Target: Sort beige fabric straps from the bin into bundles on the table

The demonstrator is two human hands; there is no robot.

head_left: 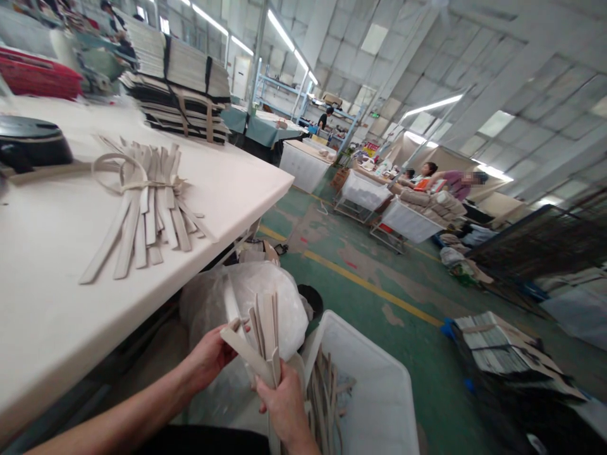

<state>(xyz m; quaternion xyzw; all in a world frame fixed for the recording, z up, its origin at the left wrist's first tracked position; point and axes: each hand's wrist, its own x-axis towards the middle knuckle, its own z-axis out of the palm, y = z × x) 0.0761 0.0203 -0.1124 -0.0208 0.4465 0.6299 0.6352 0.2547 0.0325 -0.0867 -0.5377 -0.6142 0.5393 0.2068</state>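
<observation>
Several beige fabric strips (266, 325) fan upward out of my right hand (284, 401), whose fingers are wrapped round their lower part. My left hand (211, 357) is closed at the upper left end of one strip that slants across the others. Both hands are over the gap between the table and a white plastic bin (374, 392). More long strips (325, 398) lie inside the bin, just right of my right hand. On the white table (227, 189), a bundle of similar strips (154, 196) is tied round its middle.
A strapped stack of panels (175, 82) stands at the table's far side, a black round object (33, 142) at its left. A clear plastic bag (279, 297) bulges beyond my hands. Another strapped stack (502, 347) is on the floor at right. People (458, 183) work farther off.
</observation>
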